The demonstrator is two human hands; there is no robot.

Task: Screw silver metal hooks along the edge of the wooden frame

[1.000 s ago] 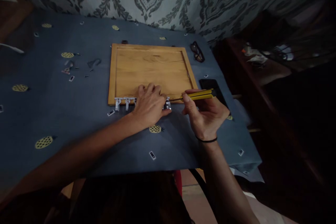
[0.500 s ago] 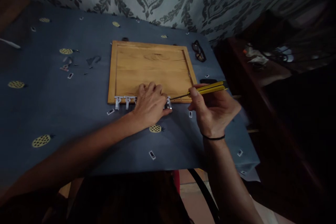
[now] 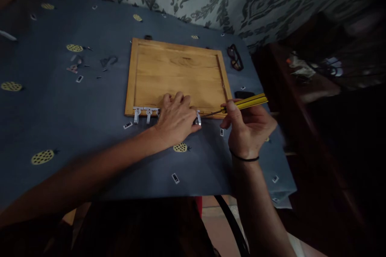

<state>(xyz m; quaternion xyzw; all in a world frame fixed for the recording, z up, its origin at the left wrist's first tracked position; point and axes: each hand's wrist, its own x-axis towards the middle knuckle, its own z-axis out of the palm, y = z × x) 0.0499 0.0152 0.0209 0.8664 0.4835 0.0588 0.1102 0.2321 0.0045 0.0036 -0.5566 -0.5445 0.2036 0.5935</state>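
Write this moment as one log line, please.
left hand: pressing hook rail on wooden board | right hand: holding yellow screwdriver

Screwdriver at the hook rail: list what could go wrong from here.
1. The screwdriver tip points straight at the left hand, whose fingers press the hook rail beside it. A slip could jab the thumb.
2. The right hand holds the handle far back with a light grip, nearly flat to the board, so the tip may skid and scratch the wood.
3. The glasses lie near the board's far corner and could get knocked if the board shifts.
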